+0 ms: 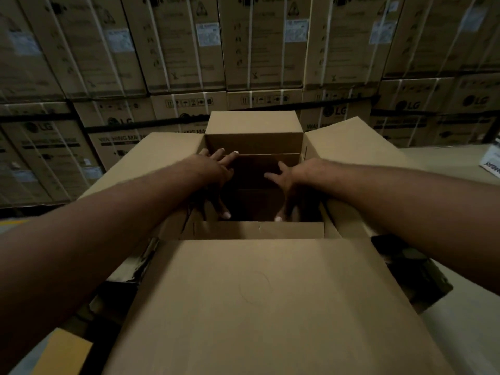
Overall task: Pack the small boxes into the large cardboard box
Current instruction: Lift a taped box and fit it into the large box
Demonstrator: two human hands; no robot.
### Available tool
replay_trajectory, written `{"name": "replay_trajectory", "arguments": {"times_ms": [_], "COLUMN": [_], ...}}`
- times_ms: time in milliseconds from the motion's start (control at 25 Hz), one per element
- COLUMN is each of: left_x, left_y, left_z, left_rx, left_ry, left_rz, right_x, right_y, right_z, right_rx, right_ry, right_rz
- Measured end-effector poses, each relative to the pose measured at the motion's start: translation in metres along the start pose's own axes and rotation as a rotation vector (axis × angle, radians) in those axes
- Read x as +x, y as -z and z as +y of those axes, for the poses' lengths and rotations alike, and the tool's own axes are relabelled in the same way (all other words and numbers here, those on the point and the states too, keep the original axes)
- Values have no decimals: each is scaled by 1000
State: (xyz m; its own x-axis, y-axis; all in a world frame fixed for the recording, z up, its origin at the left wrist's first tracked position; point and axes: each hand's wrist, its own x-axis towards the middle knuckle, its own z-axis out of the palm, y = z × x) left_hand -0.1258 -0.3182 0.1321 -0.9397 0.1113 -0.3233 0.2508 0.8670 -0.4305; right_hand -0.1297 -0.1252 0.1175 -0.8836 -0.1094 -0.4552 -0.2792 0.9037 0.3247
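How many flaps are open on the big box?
4: the far flap stands up, the left flap and right flap spread sideways, and the near flap folds toward the camera.

Pale floor (pixel 460 334) shows round the large cardboard box (pixel 270 307); white carton (pixel 491 161) lies far right.

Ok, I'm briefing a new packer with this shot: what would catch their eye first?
First the large cardboard box, flaps spread wide, filling the centre and foreground. The left hand and right hand reach into its dark opening, fingers spread; what lies inside is too dark to tell. Behind, a wall of strapped cartons fills the background.
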Motion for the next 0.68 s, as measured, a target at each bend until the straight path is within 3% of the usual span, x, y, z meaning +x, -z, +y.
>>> {"name": "replay_trajectory", "arguments": {"times_ms": [200,280,440,680], "left_x": [-33,-35,-22,-22], "left_y": [22,15,-12,-21], "left_z": [16,26,46,45], "left_rx": [-142,-98,69,120], "left_ry": [-244,-308,-363,-356], "left_rz": [-366,-444,-543,-579], "right_x": [31,40,55,51], "right_y": [23,24,12,1], "right_z": [11,9,3,14], "right_rx": [68,15,-19,-122], "right_ry": [15,15,3,19], "right_rz": [185,218,187,144]}}
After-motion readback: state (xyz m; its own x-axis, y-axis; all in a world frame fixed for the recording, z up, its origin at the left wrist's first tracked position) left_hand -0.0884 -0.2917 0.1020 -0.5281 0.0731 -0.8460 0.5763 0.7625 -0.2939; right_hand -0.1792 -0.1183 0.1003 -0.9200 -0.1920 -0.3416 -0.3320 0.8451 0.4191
